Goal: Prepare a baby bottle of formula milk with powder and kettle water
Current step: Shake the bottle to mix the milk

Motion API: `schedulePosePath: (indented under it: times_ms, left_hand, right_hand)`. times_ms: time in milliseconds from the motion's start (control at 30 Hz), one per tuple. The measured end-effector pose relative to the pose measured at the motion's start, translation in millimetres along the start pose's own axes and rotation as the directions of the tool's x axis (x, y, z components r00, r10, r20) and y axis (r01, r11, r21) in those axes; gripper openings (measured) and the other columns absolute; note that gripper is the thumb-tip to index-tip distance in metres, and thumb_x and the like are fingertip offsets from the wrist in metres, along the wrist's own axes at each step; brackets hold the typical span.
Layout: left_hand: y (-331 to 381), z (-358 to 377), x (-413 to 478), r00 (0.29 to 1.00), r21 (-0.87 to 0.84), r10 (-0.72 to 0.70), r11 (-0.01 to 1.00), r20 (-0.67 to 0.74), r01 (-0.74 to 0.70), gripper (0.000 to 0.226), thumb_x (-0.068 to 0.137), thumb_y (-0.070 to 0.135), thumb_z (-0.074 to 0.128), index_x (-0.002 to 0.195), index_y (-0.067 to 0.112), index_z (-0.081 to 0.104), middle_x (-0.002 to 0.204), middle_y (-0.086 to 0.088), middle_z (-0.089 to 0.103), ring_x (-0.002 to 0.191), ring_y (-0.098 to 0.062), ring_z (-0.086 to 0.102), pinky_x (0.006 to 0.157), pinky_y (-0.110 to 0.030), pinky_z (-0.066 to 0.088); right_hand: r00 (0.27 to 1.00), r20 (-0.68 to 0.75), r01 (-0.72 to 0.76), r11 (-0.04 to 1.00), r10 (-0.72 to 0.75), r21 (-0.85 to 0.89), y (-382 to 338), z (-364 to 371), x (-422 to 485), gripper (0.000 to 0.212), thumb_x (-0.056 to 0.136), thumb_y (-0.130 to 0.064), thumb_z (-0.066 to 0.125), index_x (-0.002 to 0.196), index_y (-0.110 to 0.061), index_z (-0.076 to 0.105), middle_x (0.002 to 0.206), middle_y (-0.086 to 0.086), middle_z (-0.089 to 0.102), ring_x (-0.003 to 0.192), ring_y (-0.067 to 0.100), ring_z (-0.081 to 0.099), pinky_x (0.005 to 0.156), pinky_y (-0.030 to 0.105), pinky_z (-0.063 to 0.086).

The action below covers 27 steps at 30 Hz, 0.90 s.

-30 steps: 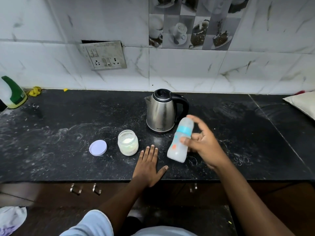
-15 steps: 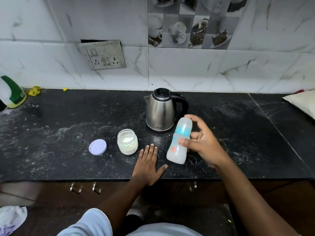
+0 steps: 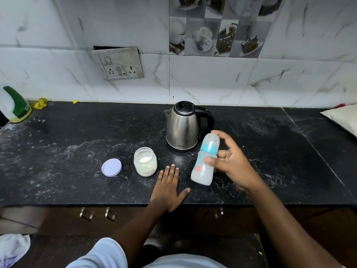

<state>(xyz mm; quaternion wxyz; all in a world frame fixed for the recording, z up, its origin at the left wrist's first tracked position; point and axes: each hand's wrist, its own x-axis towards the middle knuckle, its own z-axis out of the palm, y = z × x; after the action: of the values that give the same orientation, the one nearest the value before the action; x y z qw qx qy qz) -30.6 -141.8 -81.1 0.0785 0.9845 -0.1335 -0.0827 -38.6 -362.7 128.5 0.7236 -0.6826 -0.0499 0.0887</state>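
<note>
My right hand [image 3: 232, 163] holds a capped baby bottle [image 3: 205, 160] with a blue collar and milky contents, tilted with its top leaning away from me, just above the black counter [image 3: 77, 151]. A steel kettle [image 3: 183, 126] with a black lid and handle stands right behind the bottle. Left of the kettle sits an open glass jar of white powder [image 3: 145, 161], and its lilac lid [image 3: 111, 167] lies flat beside it. My left hand [image 3: 169, 187] rests palm down on the counter's front edge, fingers spread, holding nothing.
A green and white bottle [image 3: 14, 105] stands at the far left by the tiled wall. A yellow rag [image 3: 40, 103] lies near it. A pale cushion [image 3: 342, 118] sits at the right edge. A socket panel [image 3: 118, 63] hangs on the wall. Drawer handles [image 3: 96, 214] show below.
The bottle shifts slightly in my right hand from frame to frame, staying tilted in about the same place. My left hand has stayed flat on the counter.
</note>
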Motion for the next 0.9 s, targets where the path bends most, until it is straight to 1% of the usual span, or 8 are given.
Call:
schedulePosePath:
  times_ms: [100,233,367,467,600,733,833,900]
  left_hand:
    - [2,0,0,1.0,-0.008,-0.005,1.0,0.009,0.005,0.102,0.096,0.081,0.008,0.17,0.011,-0.006,0.179,-0.01,-0.012,0.165,-0.025,-0.017,0.133,-0.045,-0.011]
    - [0,0,1,1.0,0.012,-0.004,1.0,0.026,0.003,0.104,0.093,0.082,0.003,0.17,0.011,-0.007,0.179,-0.011,-0.012,0.164,-0.025,-0.018,0.134,-0.047,-0.009]
    - [1,0,2,1.0,-0.009,-0.004,1.0,0.024,0.005,0.101,0.098,0.08,0.01,0.169,0.011,-0.008,0.178,-0.01,-0.014,0.164,-0.025,-0.02,0.133,-0.046,-0.01]
    - [0,1,1,1.0,0.007,0.0,1.0,0.023,0.0,0.102,0.097,0.08,0.009,0.169,0.011,-0.008,0.179,-0.011,-0.012,0.165,-0.026,-0.018,0.134,-0.047,-0.009]
    - [1,0,1,1.0,-0.01,-0.003,1.0,0.03,0.003,0.101,0.099,0.08,0.01,0.169,0.011,-0.008,0.178,-0.01,-0.013,0.164,-0.025,-0.02,0.134,-0.047,-0.009]
    - [0,-1,1,1.0,0.011,-0.003,1.0,0.031,0.003,0.1,0.099,0.079,0.012,0.17,0.011,-0.007,0.179,-0.011,-0.012,0.165,-0.026,-0.018,0.134,-0.047,-0.008]
    - [2,-2,1,0.999,-0.005,-0.004,1.0,0.034,0.005,0.1,0.099,0.08,0.012,0.17,0.011,-0.007,0.178,-0.01,-0.013,0.164,-0.025,-0.018,0.134,-0.047,-0.008]
    - [1,-2,1,0.999,-0.003,-0.002,1.0,0.035,0.002,0.101,0.099,0.08,0.011,0.17,0.011,-0.008,0.178,-0.01,-0.014,0.164,-0.025,-0.019,0.134,-0.047,-0.008]
  right_hand:
    - [0.974,-0.221,0.072,0.988,-0.04,0.138,5,-1,4,0.07,0.093,-0.001,0.07,0.147,-0.032,0.039,0.112,0.015,0.076,0.105,0.035,0.074,0.081,0.048,0.063]
    - [0.999,-0.004,-0.036,0.999,0.036,0.022,7,6,0,0.072,0.089,-0.002,0.073,0.147,-0.032,0.041,0.106,0.02,0.077,0.101,0.042,0.074,0.076,0.045,0.063]
    - [0.975,-0.224,0.045,0.987,-0.009,0.156,6,2,4,0.068,0.093,-0.002,0.069,0.148,-0.03,0.04,0.108,0.013,0.078,0.105,0.036,0.074,0.08,0.047,0.063]
    - [1.0,-0.005,-0.023,0.998,0.024,0.061,8,11,-2,0.073,0.09,0.004,0.07,0.148,-0.03,0.041,0.107,0.02,0.077,0.098,0.036,0.075,0.076,0.041,0.063]
    - [0.958,-0.286,0.07,0.98,-0.014,0.187,12,1,6,0.065,0.094,-0.003,0.068,0.147,-0.029,0.04,0.107,0.007,0.079,0.102,0.03,0.076,0.08,0.047,0.063]
    - [0.999,-0.022,-0.045,0.997,0.046,0.058,11,7,-1,0.076,0.084,-0.008,0.076,0.148,-0.032,0.042,0.107,0.021,0.077,0.1,0.04,0.075,0.077,0.046,0.064]
    - [0.965,-0.261,0.053,0.983,-0.005,0.178,12,0,5,0.069,0.089,-0.009,0.073,0.147,-0.03,0.042,0.111,0.014,0.077,0.103,0.035,0.075,0.078,0.047,0.063]
    - [0.974,-0.225,0.018,0.989,0.015,0.146,11,1,4,0.071,0.087,-0.014,0.075,0.147,-0.032,0.041,0.109,0.012,0.077,0.1,0.033,0.076,0.074,0.043,0.063]
